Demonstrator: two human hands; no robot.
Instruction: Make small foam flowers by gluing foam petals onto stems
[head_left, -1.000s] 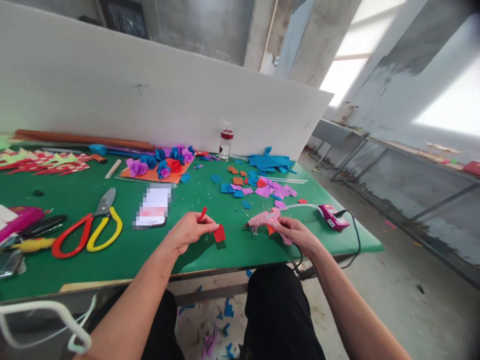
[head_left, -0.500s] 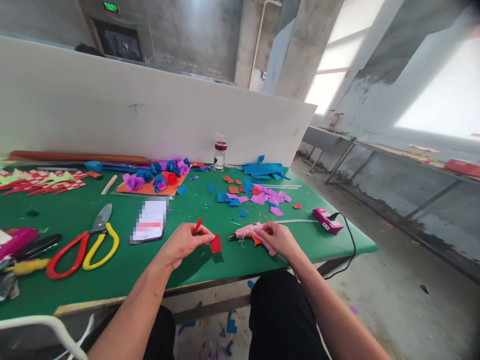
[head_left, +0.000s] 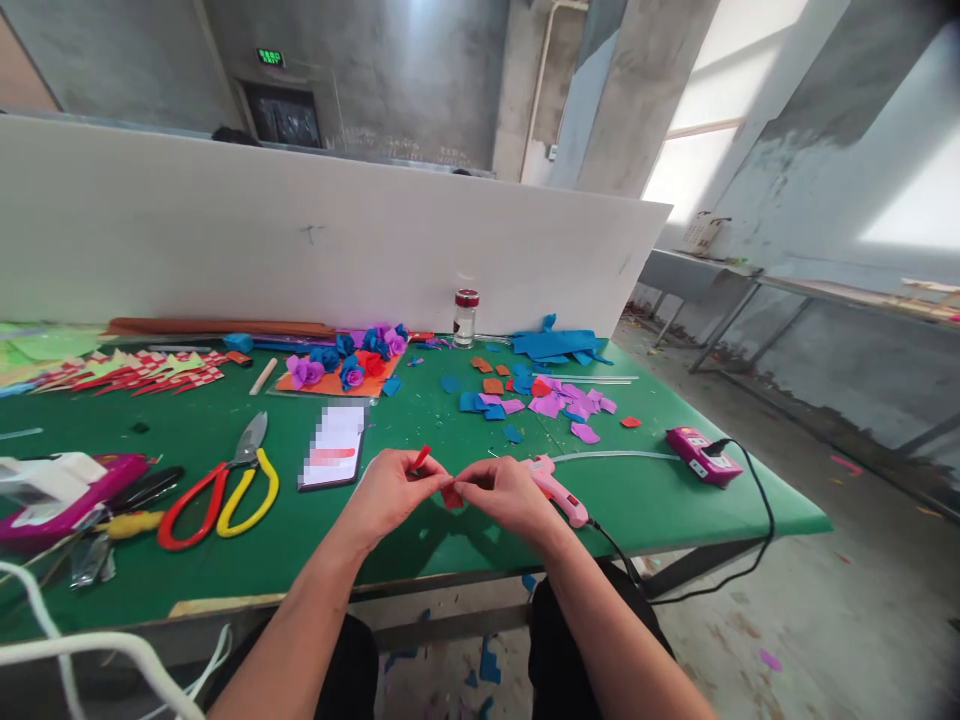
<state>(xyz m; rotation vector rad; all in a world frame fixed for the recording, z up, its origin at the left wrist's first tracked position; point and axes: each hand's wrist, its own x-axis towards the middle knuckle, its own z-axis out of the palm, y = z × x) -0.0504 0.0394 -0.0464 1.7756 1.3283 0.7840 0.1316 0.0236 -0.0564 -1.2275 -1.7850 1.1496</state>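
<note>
A small piece of red paper (head_left: 451,496) is pinched between my two hands above the front part of the green table. My left hand (head_left: 395,493) is closed on its left side, and a narrow red strip (head_left: 421,458) sticks up from between the same hand's fingers. On the right side of the paper, the fingertips of my right hand (head_left: 501,492) press together. Just beyond my right hand lies a pink hot glue gun (head_left: 559,490), its nozzle hidden behind the hand.
Scissors (head_left: 241,470) with red and yellow handles and a phone (head_left: 331,447) lie to the left. Paper roses (head_left: 352,365), a glass jar (head_left: 465,318) and loose paper petals (head_left: 570,395) are farther back. A corded magenta box (head_left: 703,456) sits at right.
My right hand has let go of the glue gun and moved left to the red paper, which both hands now pinch. The camera view has swung slightly left.
</note>
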